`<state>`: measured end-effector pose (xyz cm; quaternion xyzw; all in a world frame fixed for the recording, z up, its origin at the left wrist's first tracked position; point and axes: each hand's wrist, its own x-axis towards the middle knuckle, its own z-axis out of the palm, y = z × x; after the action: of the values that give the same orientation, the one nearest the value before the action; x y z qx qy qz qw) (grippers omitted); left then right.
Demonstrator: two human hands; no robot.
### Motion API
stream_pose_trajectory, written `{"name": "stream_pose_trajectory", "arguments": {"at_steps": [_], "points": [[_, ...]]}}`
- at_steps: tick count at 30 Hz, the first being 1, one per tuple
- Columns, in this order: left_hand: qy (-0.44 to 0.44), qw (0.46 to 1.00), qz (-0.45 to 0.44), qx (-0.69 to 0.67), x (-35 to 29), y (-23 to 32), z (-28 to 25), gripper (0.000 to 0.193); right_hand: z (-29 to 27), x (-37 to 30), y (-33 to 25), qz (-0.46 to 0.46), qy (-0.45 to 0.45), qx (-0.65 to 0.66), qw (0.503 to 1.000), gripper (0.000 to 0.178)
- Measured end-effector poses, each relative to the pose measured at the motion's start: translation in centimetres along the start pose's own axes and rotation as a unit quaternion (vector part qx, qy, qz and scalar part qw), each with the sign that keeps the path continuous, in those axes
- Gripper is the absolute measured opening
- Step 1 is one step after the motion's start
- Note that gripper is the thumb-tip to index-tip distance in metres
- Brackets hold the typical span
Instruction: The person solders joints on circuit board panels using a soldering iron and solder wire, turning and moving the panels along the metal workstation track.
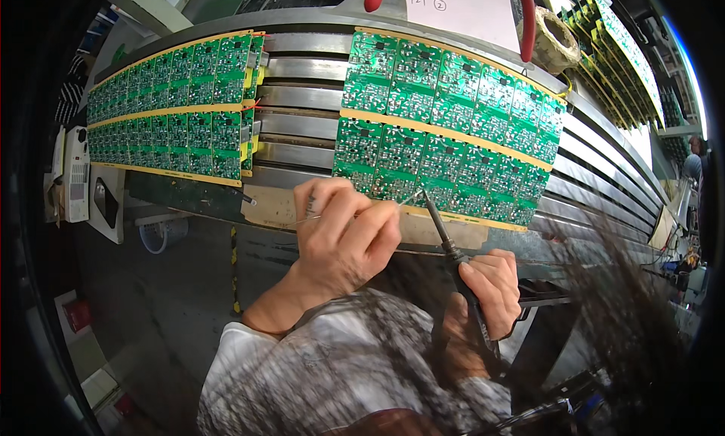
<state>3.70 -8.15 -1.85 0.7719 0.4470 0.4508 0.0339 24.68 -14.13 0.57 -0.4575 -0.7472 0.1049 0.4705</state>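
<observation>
In front of me lies a green circuit board panel [430,92] with tan edge strips, made up of many small repeated boards. My right hand [495,291] is wrapped around the dark handle of a soldering iron [440,225], whose tip points up at the panel's near edge. Pinched in the fingers of my left hand [341,228] is a thin solder wire [408,200]; its end meets the panel close to the iron's tip. Whether tip and wire touch is too small to tell. The left hand covers part of the panel's lower left edge.
More green panels [170,96] lie stacked at the left on metal rails [298,96]. Behind are a handwritten paper sheet [468,13], a red-handled tool [527,24] and a tan ring [555,43]. Upright boards [623,62] stand at the far right. Blurred hair crosses the lower right.
</observation>
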Motion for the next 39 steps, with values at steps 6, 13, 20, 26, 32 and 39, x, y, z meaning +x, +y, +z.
{"name": "stream_pose_trajectory", "arguments": {"at_steps": [6, 13, 20, 26, 32, 39], "points": [[0.022, 0.999, -0.027, -0.021, -0.2, 0.1, -0.6, 0.033, -0.8, -1.3, 0.8, 0.040, 0.081, 0.021, 0.996, 0.031], [-0.022, 0.999, 0.019, 0.031, 0.5, 0.3, 0.6, 0.030, -0.8, -2.1, 2.0, 0.048, 0.123, 0.063, 0.989, 0.031], [-0.001, 1.000, 0.020, 0.010, 2.0, 0.3, 1.5, 0.021, -0.7, -1.5, 3.4, 0.034, 0.123, 0.087, 0.988, 0.030], [0.003, 1.000, 0.026, 0.010, 2.8, -0.1, 1.6, 0.021, -0.5, -1.0, 4.4, 0.015, 0.129, 0.112, 0.985, 0.029], [0.015, 1.000, 0.020, -0.010, 2.9, -0.4, 1.9, 0.023, -0.2, 0.2, 4.0, 0.024, 0.097, 0.110, 0.989, 0.028], [-0.003, 1.000, 0.025, 0.006, 3.2, -0.3, 1.8, 0.020, 0.4, 0.2, 4.0, 0.038, 0.097, 0.111, 0.988, 0.027]]}}
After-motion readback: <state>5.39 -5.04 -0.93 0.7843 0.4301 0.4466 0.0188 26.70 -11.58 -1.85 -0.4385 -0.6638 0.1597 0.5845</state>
